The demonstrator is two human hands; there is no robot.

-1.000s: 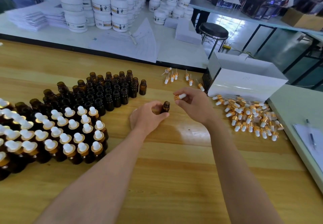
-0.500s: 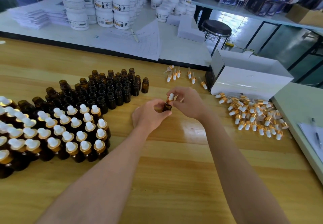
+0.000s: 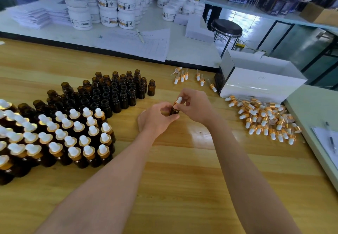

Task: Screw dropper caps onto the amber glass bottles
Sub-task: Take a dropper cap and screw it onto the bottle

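My left hand [image 3: 155, 118] grips a small amber glass bottle [image 3: 174, 110] upright above the middle of the wooden table [image 3: 182, 169]. My right hand [image 3: 195, 105] pinches a dropper cap [image 3: 178, 101] with a white bulb and gold collar that sits on the bottle's neck. To the left stand several open amber bottles [image 3: 113, 91], and nearer me a block of capped bottles [image 3: 64, 135]. A pile of loose dropper caps [image 3: 265, 118] lies on the right.
A few more droppers [image 3: 190, 78] lie at the table's far edge beside a white box [image 3: 256, 83]. A pen on paper [image 3: 331, 140] rests at the right. White jars [image 3: 109, 5], paper stacks and a stool [image 3: 226, 27] are behind.
My right hand brought the dropper cap from beside the bottle onto its neck, and both hands now sit close together around it. The view has shifted slightly.
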